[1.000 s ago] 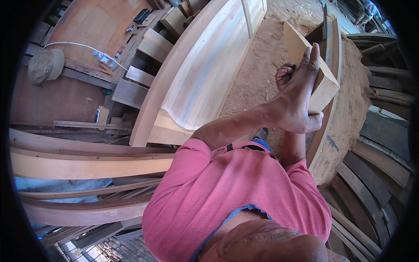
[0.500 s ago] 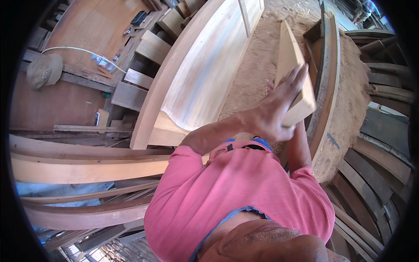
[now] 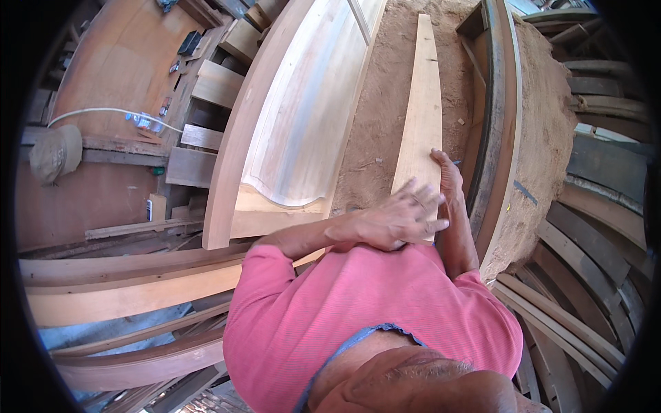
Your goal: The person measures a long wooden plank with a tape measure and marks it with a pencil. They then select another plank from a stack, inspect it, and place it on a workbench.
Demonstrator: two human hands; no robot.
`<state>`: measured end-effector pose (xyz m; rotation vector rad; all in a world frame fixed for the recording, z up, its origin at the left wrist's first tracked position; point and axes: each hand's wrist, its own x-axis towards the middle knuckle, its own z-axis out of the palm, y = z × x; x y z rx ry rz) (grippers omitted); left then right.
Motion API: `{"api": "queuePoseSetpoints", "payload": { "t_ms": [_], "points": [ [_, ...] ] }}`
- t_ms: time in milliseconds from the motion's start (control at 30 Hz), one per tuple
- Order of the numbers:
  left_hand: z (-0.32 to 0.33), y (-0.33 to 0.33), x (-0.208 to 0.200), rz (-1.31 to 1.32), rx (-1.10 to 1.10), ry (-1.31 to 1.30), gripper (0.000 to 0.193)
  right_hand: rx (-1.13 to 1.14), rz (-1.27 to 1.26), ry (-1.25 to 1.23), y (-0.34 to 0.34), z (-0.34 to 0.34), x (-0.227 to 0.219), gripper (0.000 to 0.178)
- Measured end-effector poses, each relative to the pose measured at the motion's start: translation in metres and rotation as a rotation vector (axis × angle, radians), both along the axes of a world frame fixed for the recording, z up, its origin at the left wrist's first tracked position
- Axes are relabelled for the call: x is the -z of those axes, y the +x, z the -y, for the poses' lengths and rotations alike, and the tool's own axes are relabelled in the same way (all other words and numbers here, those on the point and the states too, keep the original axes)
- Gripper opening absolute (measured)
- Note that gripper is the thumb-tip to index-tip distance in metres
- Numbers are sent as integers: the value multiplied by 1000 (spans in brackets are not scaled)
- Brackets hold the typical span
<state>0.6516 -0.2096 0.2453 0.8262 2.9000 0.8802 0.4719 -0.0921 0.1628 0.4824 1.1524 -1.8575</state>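
Note:
A long, pale wooden board (image 3: 420, 103) stretches away from my chest with its broad face up. My right hand (image 3: 451, 180) grips its right edge, the thumb showing at the rim and the other fingers mostly hidden behind the wood. Across the near end of the board lies my left hand (image 3: 405, 215), open, fingers spread over the face and slightly blurred. Whether its palm presses on the wood I cannot tell.
A large panelled door-like piece (image 3: 296, 131) lies to the left of the sawdust-covered floor (image 3: 372, 131). A long wooden beam (image 3: 506, 131) runs along the right. Curved planks (image 3: 138, 292) are stacked at left. A beige cap (image 3: 55, 153) hangs by a brown cabinet (image 3: 103, 199).
The board has turned from its edge to show its broad face and come lower, closer to my body. My left hand has moved down with its fingers spread; the right hand now shows at the edge.

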Motion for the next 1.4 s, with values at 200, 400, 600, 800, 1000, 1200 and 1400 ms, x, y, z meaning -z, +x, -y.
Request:
{"api": "queuePoseSetpoints", "payload": {
  "t_ms": [200,400,600,800,1000,1200,1400],
  "points": [
    [48,47,47,234,-845,1147,119,4,35,-154,3,18,21,46],
    [12,71,52,463,-532,1836,110,26,5,-269,19,57,22,51],
    [13,34,3,253,-661,1441,107,-68,-2,-411,13,80,7,58],
    [22,-47,-38,-279,-640,963,121,7,10,-821,-8,100,-22,56],
    [31,-105,-91,-246,-608,705,127,-27,-31,-1049,-52,124,-66,55],
    [42,-128,-117,-297,-552,664,126,-1,-68,-1075,-77,136,-91,53],
    [51,-136,-127,-211,-494,867,124,-7,-82,-1034,-82,137,-98,52]
  ]
}}
